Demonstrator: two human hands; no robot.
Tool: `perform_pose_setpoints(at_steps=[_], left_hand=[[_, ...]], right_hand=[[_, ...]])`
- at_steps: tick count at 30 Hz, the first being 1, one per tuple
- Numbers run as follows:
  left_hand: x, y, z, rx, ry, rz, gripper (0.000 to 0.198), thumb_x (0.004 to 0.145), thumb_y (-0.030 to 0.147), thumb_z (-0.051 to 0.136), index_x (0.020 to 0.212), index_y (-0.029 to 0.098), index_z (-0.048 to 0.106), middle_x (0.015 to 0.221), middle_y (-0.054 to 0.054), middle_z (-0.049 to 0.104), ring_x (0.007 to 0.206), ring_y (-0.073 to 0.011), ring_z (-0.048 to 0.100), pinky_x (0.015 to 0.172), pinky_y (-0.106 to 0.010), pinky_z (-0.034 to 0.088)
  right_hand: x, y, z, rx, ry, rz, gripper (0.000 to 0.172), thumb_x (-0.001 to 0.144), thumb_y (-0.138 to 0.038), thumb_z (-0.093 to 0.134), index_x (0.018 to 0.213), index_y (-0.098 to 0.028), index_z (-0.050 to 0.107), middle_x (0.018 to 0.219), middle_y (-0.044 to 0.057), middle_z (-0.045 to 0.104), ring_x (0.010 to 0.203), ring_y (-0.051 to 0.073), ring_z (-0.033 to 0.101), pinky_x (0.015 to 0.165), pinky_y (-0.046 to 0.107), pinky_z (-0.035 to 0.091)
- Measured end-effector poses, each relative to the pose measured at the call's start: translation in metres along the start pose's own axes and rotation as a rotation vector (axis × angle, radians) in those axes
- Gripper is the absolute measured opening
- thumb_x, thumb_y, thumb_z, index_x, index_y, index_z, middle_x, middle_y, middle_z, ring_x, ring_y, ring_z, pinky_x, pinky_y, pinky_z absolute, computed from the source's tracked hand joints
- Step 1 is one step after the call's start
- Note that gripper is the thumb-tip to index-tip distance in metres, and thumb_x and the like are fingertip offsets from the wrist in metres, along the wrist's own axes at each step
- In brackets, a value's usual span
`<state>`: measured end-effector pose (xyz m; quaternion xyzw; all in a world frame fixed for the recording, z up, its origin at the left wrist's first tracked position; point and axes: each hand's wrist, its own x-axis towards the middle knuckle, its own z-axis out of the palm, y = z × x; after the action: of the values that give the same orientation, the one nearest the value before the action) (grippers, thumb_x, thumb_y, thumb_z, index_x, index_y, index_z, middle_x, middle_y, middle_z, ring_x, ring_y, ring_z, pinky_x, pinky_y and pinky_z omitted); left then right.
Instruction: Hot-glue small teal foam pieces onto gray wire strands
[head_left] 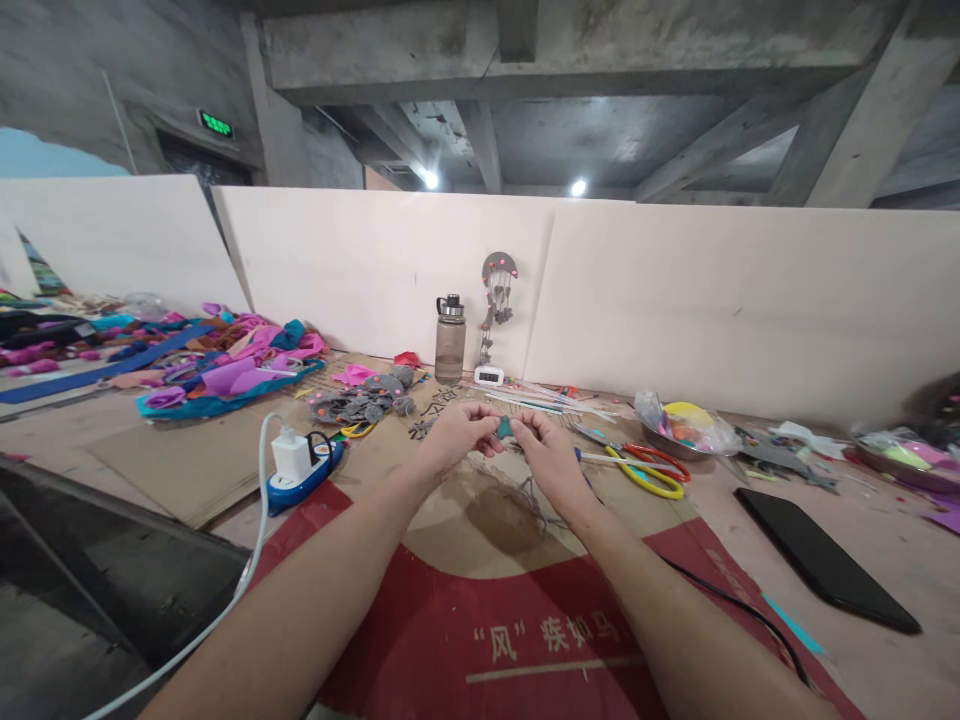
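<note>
Far to the left of the hands, a heap of pink, purple and blue fabric scraps (225, 375) lies on the worktop (187, 460). Nearer, just left of the left forearm, sits a blue power strip (300, 468) with a white charger plugged in and a white cable trailing off toward the person. Beyond it, left of and behind the hands, is a cluster of grey felt pieces (364, 403).

The left hand (450, 435) has its fingers pinched narrow on one side of a teal piece (505, 428), held above the worktop between both hands. Behind them a water bottle (450, 340) stands by the white partition, with a grey hanging ornament (496, 295) on the partition beside it.

The right hand (551, 455) pinches the other side of the teal piece, fingers close together. Just right of it lie scissors (649, 470) with red and yellow handles, then a metal bowl (686, 440) of coloured bits. Well to the right lies a flat black slab (825, 560).
</note>
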<state>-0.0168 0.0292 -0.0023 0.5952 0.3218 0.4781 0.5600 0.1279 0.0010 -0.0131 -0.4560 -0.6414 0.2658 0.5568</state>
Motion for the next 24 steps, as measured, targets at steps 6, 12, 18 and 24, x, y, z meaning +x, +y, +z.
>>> perform_pose_setpoints(at_steps=[6,12,18,24], left_hand=[[0.002,0.0,-0.003,-0.043,0.12,-0.002,0.013,0.072,0.023,0.062,0.077,0.014,0.055,0.058,0.002,0.057,0.048,-0.0074,0.055,0.042,-0.016,0.036],[0.001,-0.004,-0.001,-0.027,0.074,0.038,0.019,0.068,0.028,0.067,0.078,0.014,0.058,0.05,0.006,0.046,0.041,-0.0031,0.037,0.04,-0.016,0.024],[-0.001,-0.001,-0.003,-0.013,-0.024,0.046,0.023,0.067,0.028,0.069,0.083,0.014,0.061,0.06,0.003,0.055,0.049,-0.0051,0.048,0.047,-0.018,0.033],[-0.007,0.013,-0.007,0.135,-0.126,-0.008,0.023,0.076,0.036,0.06,0.079,0.014,0.065,0.064,-0.003,0.063,0.056,-0.0104,0.057,0.05,-0.02,0.037]], right_hand=[[-0.002,0.005,0.002,0.035,-0.024,-0.006,0.03,0.08,-0.045,0.051,0.096,-0.019,0.056,0.068,-0.004,0.045,0.06,0.013,0.04,0.056,0.025,0.035],[0.0,0.007,0.002,0.043,0.054,0.032,0.025,0.077,-0.042,0.055,0.082,-0.018,0.057,0.063,-0.005,0.043,0.056,0.011,0.036,0.053,0.025,0.031],[0.002,0.002,-0.004,0.017,0.093,0.023,0.022,0.077,-0.041,0.053,0.075,-0.018,0.055,0.063,-0.003,0.046,0.056,0.011,0.037,0.053,0.024,0.031],[0.005,-0.008,-0.015,-0.347,-0.031,-0.166,0.013,0.079,-0.027,0.048,0.072,-0.019,0.055,0.064,-0.002,0.049,0.06,0.013,0.042,0.057,0.026,0.032]])
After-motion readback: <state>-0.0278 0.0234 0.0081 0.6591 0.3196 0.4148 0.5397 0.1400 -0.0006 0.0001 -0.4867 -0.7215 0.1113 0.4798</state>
